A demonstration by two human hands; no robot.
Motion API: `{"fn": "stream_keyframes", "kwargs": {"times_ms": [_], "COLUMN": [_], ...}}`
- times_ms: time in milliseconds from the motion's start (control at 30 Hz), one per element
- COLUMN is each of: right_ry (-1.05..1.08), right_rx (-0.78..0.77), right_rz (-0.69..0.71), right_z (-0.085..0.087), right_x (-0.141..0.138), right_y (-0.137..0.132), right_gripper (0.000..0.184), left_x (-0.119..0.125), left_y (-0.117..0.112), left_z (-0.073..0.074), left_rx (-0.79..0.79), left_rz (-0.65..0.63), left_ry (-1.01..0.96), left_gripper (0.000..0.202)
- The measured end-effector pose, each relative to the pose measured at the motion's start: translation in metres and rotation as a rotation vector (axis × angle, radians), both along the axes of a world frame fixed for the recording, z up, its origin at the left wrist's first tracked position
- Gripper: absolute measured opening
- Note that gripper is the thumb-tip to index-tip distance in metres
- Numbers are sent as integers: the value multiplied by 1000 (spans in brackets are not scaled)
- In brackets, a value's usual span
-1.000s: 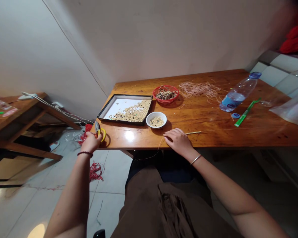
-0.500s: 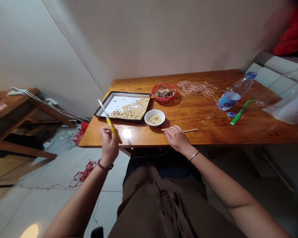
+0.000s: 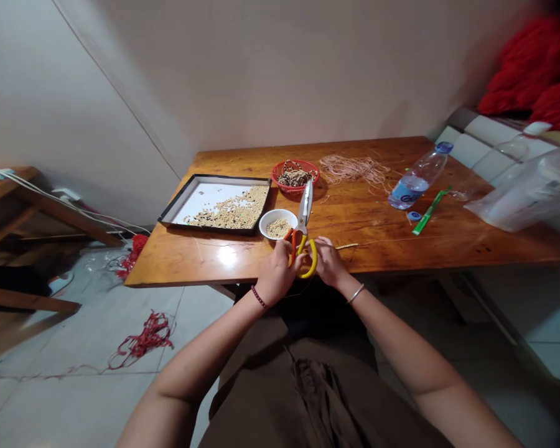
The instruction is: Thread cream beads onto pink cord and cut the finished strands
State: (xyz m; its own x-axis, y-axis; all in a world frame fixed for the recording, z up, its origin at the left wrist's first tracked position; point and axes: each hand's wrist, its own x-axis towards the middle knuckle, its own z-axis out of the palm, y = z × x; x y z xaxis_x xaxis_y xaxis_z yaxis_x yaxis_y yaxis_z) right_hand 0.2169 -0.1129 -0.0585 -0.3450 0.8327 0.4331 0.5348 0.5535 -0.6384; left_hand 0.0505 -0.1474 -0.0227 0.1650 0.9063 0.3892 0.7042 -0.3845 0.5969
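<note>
**Wooden table [image 3: 382, 249], near edge: short bead strand [image 3: 346, 246] strung, loose beads [image 3: 233, 210] remaining.**
Black tray [image 3: 214, 177] and white bowl [image 3: 263, 225] hold most beads. Left hand [image 3: 276, 275] closed on scissors [image 3: 304, 208], blades upright; right hand [image 3: 329, 261] beside yellow handle, grip unclear.

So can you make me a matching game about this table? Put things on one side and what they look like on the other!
Things:
1. scissors
2. white bowl
3. red basket
4. plastic water bottle

Looks:
A. lying on its side
B. yellow and orange handles
C. holding pale beads
D. holding dark, tangled beads

Pairs: 1-B, 2-C, 3-D, 4-A
</note>
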Motion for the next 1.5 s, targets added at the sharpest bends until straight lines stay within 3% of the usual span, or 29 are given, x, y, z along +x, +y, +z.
{"fn": "stream_keyframes", "kwargs": {"times_ms": [167,300,433,500,600,700,767,867,933,1033,1100,1267,1400,1500], "right_ry": [81,172,290,380,475,489,473,476,478,475,505,571,516,267], "right_rx": [-25,-106,-148,-202,-245,-209,-205,-231,-248,-241,-198,-117,-259,-529], "right_rz": [-47,-141,-171,-163,-202,-240,-242,-217,-210,-225,-232,-133,-150,-64], "right_z": [0,1,3,7,13,17,17,12,8,10,20,73,102,97], "right_x": [1,0,-1,-1,0,1,2,2,0,-2,-1,27,69,93], "right_y": [-2,-8,-12,-13,-12,-11,-11,-11,-11,-14,-18,-36,-64,-90], "right_gripper": [37,29,24,25,24,25,26,26,27,26,25,21,15,20], "left_x": [3,5,6,1,-8,-14,-13,-5,0,1,-4,-21,-26,-28], "left_y": [3,7,-5,-23,-56,-76,-75,-59,-48,-38,-38,-49,-55,-55], "left_z": [-8,-6,-6,-19,-55,-93,-111,-127,-132,-129,-123,-95,-70,-54], "left_rx": [-5,27,67,128,140,-125,-244,-259,-270,-328,-359,-542,-563,-528], "left_rz": [-124,-190,-195,-105,93,99,125,166,92,-43,-74,-163,-236,-234], "left_ry": [-14,45,-54,-166,-284,-230,-155,-77,-71,-104,-126,-194,-165,-85], "left_gripper": [22,21,15,13,25,27,29,50,42,17,21,31,38,38]}}
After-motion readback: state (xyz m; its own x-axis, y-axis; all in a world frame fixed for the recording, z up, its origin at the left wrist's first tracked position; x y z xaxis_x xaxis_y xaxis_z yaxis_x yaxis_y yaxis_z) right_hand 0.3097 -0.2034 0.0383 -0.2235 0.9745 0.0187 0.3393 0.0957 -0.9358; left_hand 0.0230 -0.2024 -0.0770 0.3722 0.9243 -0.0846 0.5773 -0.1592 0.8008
